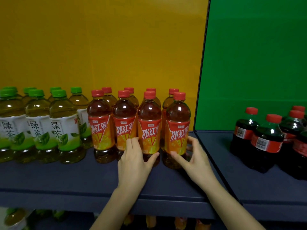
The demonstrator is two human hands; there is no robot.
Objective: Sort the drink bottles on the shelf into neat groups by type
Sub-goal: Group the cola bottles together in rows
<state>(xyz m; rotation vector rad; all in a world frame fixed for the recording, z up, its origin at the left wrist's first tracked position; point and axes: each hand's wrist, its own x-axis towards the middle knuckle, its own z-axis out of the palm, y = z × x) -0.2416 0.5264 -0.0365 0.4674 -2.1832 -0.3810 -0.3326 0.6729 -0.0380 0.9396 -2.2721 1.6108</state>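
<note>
Shelf edge: a bare strip of the dark blue shelf [66, 176] is left between the front row of bottles and the front lip.
Divider: a thin black divider [201, 80] is seen where the yellow back panel [99, 39] meets the green back panel [257, 47]; the rightmost red-tea bottle [177, 127] is stood just beside it.
Open room: bare shelf is seen between the divider and the cola bottles [265, 140], which are well apart from the tea.
Writing: "冰红茶" is printed in white on the red-and-orange labels; "绿茶" is printed in dark characters on the white-and-green labels; only barcodes can be read on the cola labels.
Red-tea bottles: they are stood upright in two rows at mid-shelf, with red caps and amber-brown drink, and orange slices are pictured on the labels.
Green-tea bottles [63, 127]: they are grouped at the left, touching the red-tea group, with green caps and pale yellow drink.
Left hand [134, 160]: it is wrapped round the lower body of the third front red-tea bottle [149, 123], with the thumb laid across the front.
Right hand [196, 156]: it is wrapped round the rightmost red-tea bottle, thumb in front, fingers round the right side.
Lower shelf: blurred bottles [15, 216] are glimpsed below.
</note>
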